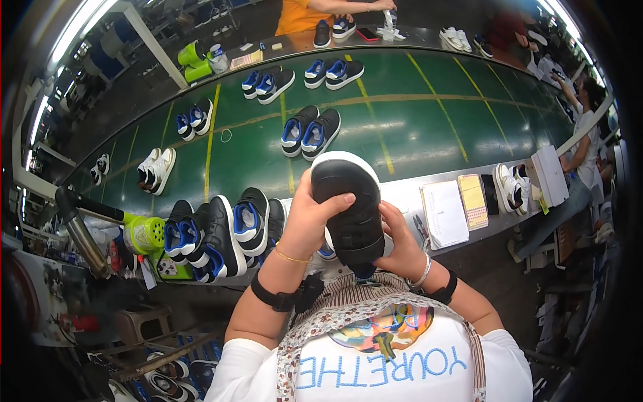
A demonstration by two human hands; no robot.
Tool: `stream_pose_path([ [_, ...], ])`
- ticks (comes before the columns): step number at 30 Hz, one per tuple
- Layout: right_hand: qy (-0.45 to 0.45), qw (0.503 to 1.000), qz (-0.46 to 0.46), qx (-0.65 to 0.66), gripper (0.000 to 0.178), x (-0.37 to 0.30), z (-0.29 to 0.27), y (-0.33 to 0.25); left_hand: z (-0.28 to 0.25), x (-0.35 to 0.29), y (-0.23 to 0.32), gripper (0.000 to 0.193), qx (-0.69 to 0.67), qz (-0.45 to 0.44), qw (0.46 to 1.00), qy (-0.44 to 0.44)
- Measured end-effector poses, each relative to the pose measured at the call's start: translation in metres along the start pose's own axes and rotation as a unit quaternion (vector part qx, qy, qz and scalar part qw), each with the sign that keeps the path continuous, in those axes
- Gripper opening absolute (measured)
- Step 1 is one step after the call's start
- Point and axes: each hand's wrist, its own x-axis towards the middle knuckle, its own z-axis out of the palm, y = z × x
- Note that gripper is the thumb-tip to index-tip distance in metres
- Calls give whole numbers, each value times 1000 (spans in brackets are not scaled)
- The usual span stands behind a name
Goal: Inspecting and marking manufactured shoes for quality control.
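Above the near edge of the bench, both hands hold a black shoe with a white sole, toe pointing away. The left hand wraps its side, thumb across the upper; the right hand curls closed against the other side. Black-and-blue shoes crowd the bench's near left edge, just beside the left hand.

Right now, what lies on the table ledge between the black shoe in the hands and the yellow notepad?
In the head view, a white paper sheet lies between the black shoe and the yellow notepad.
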Motion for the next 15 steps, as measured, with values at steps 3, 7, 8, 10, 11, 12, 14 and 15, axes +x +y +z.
stream_pose_path([
  [3,-1,1000,-6,0,97,-3,-2,-1,0,-2,-2,48,0,0,1000,-6],
  [7,18,999,-21,39,97,-7,-1,1,3,-3,-1,52,22,-14,999,-30],
  [8,20,999,-19,37,97,-8,-2,1,4,-2,-1,52,21,-15,999,-33],
  [10,-7,999,5,43,96,-10,-5,0,5,-2,-3,62,71,28,997,-31],
  [11,-2,999,10,40,96,-13,-9,1,5,-1,-4,64,112,47,993,-16],
  [12,-68,993,34,94,96,-15,-11,0,2,1,-3,66,153,65,986,0],
  [14,-186,953,50,235,85,-18,-18,0,-7,1,-2,60,53,-4,998,-13],
  [15,-222,921,104,304,76,-21,-20,11,-12,-1,-1,60,34,-15,999,3],
])
